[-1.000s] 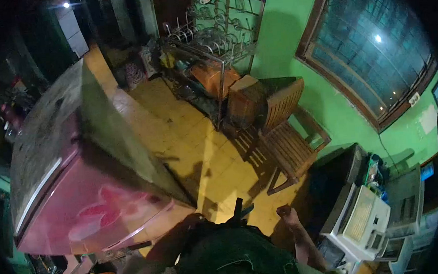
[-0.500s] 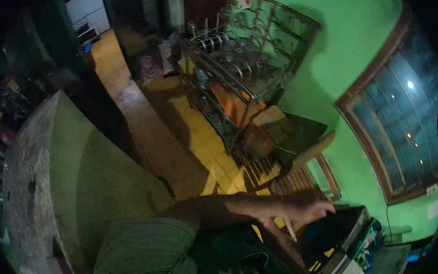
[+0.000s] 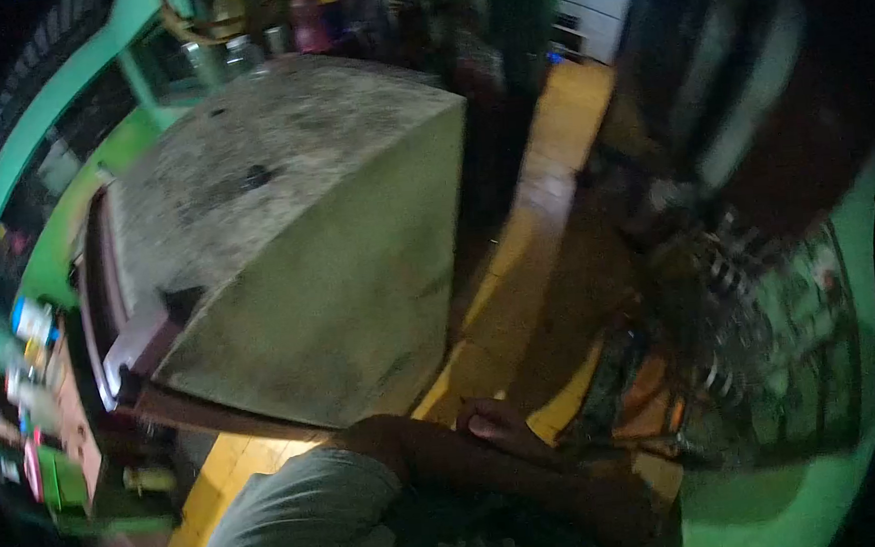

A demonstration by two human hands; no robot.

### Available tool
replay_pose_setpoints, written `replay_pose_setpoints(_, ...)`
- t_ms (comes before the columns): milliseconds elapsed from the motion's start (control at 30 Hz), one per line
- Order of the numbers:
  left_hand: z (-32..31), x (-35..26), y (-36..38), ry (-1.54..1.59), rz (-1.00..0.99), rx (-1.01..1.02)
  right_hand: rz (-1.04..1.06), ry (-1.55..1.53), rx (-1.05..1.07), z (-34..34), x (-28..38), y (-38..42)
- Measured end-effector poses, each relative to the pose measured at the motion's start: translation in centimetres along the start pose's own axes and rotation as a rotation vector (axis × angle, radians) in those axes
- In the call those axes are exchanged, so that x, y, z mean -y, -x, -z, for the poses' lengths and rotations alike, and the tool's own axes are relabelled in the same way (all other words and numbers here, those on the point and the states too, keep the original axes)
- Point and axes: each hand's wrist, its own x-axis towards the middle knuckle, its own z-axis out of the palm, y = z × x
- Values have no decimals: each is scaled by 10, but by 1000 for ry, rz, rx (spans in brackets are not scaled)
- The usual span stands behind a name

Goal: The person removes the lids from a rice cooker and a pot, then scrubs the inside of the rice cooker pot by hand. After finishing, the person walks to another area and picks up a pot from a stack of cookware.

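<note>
What looks like my right hand is in front of my body at the bottom centre. Its fingers are curled closed with the thumb on top. A small dark tip shows beside the thumb; I cannot make out what it belongs to. My left forearm comes out of a grey-green sleeve and crosses low in front of me. Deep shadow and overlap hide the left hand's fingers. The nearest large thing is a big box-like block with pale green sides and a stained grey top.
A yellow-tiled floor strip runs away beyond the block. At right stands a metal dish rack with glassware, near an orange item and a green wall. On the left, a shelf carries bottles and a green container.
The view has swung left: the block is now central, the rack has shifted right, and the window and open dark box are out of view. My hands have drawn in closer to my body.
</note>
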Motion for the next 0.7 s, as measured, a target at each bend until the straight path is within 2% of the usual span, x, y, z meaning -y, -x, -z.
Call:
replay_pose_setpoints(33, -13, 21, 7, -15, 33, -8, 79, 83, 14, -1, 12, -7)
replay_pose_setpoints(67, -39, 48, 21, -29, -20, -270, 78, 77, 78, 1, 9, -15)
replay_pose_setpoints(133, -26, 49, 33, -108, -46, -574, 29, 13, 170, -3, -10, -18)
replay_pose_setpoints(167, 8, 20, 30, -74, 164, -553, 10, -1, 233, -4, -29, -20)
replay_pose_setpoints(233, 25, -2, 38, -76, 393, -549, 226, -298, 457, -5, -67, -29)
replay_pose_setpoints(267, 22, -3, 44, -301, 266, -571, 85, -318, 450, -15, -62, -30)
replay_pose_setpoints(300, 22, -6, 52, -526, 129, -573, 83, -304, 494, -26, -56, -35)
replay_pose_setpoints(367, 31, -41, 67, -528, 216, -502, -4, -74, 437, -68, -16, -50)
replay_pose_setpoints(400, 31, -60, 72, -561, 276, -493, 261, 16, 540, -82, -24, -64)
replay_pose_setpoints(433, 31, -78, 78, -589, 341, -487, 262, 24, 571, -97, -22, -69)
replay_pose_setpoints(500, 28, -113, 98, -642, 423, -497, 178, -43, 725, -131, -23, -79)
replay_pose_setpoints(567, 21, -152, 126, -741, 370, -523, 115, -101, 835, -177, -27, -92)
replay_pose_setpoints(600, 13, -176, 141, -748, 392, -525, 10, -44, 817, -205, -27, -96)
replay_pose_setpoints(667, 3, -239, 165, -641, 629, -483, -197, -25, 792, -267, -50, -107)
replay_pose_setpoints(700, -3, -263, 181, -639, 640, -497, -209, -33, 803, -300, -61, -118)
